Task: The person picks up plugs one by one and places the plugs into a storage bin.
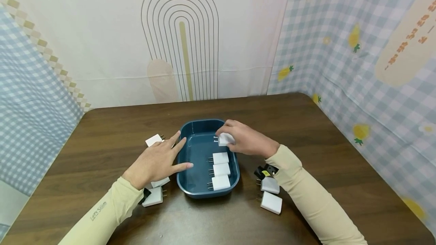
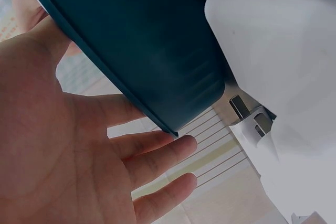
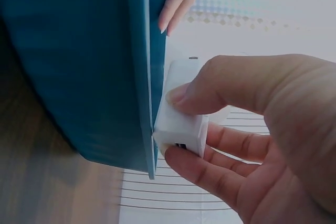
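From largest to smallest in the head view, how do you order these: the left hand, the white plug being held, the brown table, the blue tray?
1. Brown table
2. Blue tray
3. Left hand
4. White plug in the right hand

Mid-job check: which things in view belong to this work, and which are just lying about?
Belongs to the job: charger in the right hand; blue tray; three chargers in it; left hand by the tray's rim; likely the loose chargers beside the tray.
Just surroundings: brown table; arch-patterned cloth; checked cloth.
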Demonstrator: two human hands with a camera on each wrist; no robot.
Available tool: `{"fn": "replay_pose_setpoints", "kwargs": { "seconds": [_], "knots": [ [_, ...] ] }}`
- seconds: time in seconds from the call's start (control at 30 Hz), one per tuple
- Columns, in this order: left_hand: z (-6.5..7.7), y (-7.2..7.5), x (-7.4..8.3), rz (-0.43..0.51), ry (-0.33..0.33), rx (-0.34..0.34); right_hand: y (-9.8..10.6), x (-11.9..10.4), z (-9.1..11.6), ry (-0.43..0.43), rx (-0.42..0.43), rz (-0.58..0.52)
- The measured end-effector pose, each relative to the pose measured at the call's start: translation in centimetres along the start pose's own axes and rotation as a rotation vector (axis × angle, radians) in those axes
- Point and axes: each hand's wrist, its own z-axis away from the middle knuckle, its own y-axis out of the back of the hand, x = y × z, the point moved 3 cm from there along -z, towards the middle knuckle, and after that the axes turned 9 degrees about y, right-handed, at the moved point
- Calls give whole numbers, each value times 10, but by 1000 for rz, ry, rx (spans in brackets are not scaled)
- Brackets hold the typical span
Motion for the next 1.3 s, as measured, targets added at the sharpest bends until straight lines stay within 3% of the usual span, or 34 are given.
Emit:
{"fn": "replay_pose_setpoints", "kwargs": {
  "seconds": [0.43,1.3],
  "knots": [
    [-1,0,1,-5,6,-7,-7,0,-6,15,-17,-7],
    [-1,0,1,-3,5,-11,-23,8,-16,24,-37,105]
  ]
}}
